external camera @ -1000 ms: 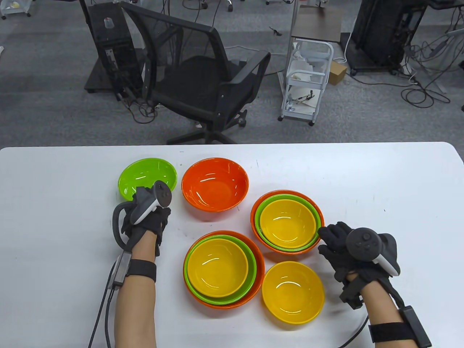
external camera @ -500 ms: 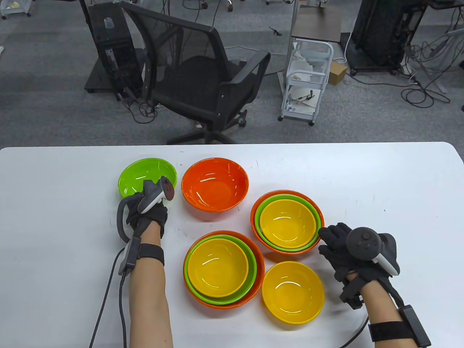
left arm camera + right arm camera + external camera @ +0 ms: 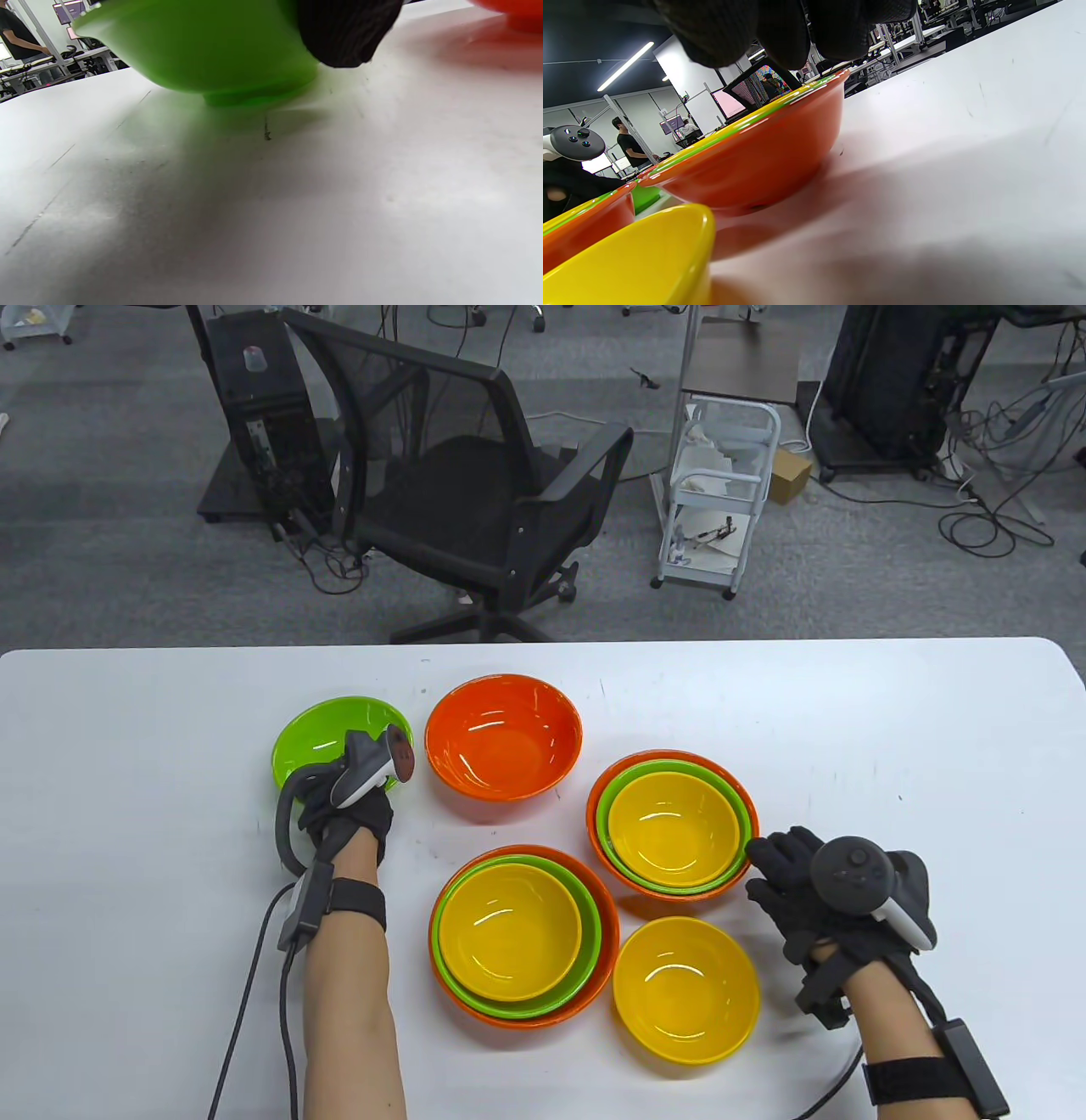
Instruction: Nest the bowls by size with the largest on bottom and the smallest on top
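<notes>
A lone green bowl point(image 3: 327, 738) sits at the table's back left. My left hand point(image 3: 356, 789) grips its near rim; in the left wrist view a gloved finger point(image 3: 343, 29) lies against the bowl's wall point(image 3: 203, 46). A lone orange bowl point(image 3: 503, 746) stands to its right. Two orange-green-yellow nested stacks stand at mid right point(image 3: 674, 823) and at the front centre point(image 3: 517, 933). A lone yellow bowl point(image 3: 685, 988) sits at the front right. My right hand point(image 3: 785, 869) rests on the table, its fingertips touching the mid-right stack's rim point(image 3: 755, 156), holding nothing.
The white table point(image 3: 891, 746) has bare surface at the right and far left. An office chair point(image 3: 475, 492) and a white cart point(image 3: 721, 492) stand beyond the far edge. The yellow bowl point(image 3: 640, 254) is close beside my right hand.
My left hand has reached to the green bowl, gripped its near rim, and the bowl has shifted a little toward me. The right hand has not moved.
</notes>
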### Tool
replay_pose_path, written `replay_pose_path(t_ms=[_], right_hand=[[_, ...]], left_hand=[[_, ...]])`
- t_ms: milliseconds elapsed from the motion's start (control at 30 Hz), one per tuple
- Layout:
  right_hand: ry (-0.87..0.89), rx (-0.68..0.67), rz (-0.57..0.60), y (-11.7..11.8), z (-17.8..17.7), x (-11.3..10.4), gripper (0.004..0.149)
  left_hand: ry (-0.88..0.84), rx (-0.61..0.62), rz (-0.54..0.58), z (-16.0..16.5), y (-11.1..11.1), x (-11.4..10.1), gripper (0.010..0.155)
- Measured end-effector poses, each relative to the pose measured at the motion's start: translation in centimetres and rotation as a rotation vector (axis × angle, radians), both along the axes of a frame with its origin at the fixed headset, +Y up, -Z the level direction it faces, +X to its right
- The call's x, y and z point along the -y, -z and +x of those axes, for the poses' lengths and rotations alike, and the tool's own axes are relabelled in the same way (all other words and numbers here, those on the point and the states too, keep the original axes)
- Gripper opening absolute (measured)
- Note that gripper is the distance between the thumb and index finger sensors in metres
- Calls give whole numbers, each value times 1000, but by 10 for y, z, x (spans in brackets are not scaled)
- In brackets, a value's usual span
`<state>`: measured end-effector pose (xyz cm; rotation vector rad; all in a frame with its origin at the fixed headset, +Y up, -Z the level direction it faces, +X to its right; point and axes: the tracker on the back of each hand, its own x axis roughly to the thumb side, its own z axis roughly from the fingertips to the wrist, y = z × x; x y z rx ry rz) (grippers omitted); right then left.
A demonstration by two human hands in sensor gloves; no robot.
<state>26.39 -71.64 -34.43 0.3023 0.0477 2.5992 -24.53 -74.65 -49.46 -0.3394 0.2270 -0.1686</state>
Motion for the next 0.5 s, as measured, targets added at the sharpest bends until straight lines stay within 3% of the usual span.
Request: replay_pose_path(t_ms=[133,300,500], right_hand=[[-1,-2,3,0,0,0,59],[2,3,11,0,1,-1,58],[7,-5,23,0,0,-2,59]], left_hand=[[6,26,48,3,-5,-5,45],[-48,48,185,3,-16,-18,43],[-45,126,355,19,-35,-49,43]])
